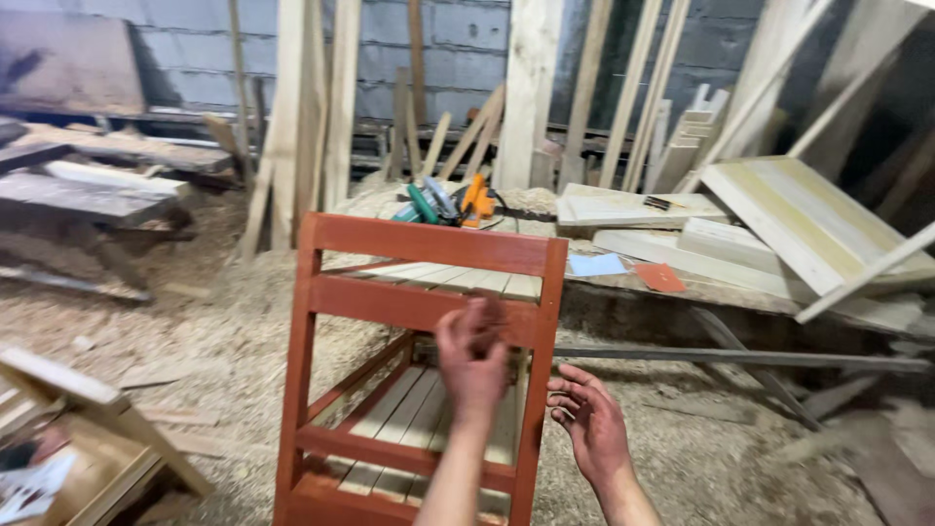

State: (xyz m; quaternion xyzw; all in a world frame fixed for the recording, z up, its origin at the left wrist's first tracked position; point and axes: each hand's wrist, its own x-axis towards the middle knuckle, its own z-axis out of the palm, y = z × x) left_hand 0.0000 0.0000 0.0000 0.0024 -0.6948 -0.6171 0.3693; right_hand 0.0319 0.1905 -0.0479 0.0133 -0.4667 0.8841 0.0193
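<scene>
A red-painted wooden frame (419,302) with pale slat shelves stands upright on the sawdust floor in front of me. My left hand (473,356) is raised against the frame's middle rail, blurred, its fingers curled at the rail; whether it grips the rail is unclear. My right hand (589,421) hovers just right of the frame's right post, palm up, fingers spread, holding nothing.
A workbench (682,278) behind the frame carries power tools (443,203), pale boards, a blue sheet (596,264) and an orange sheet (660,278). Planks lean on the block wall. A bare wooden piece (88,429) lies at lower left. Sawdust covers the floor.
</scene>
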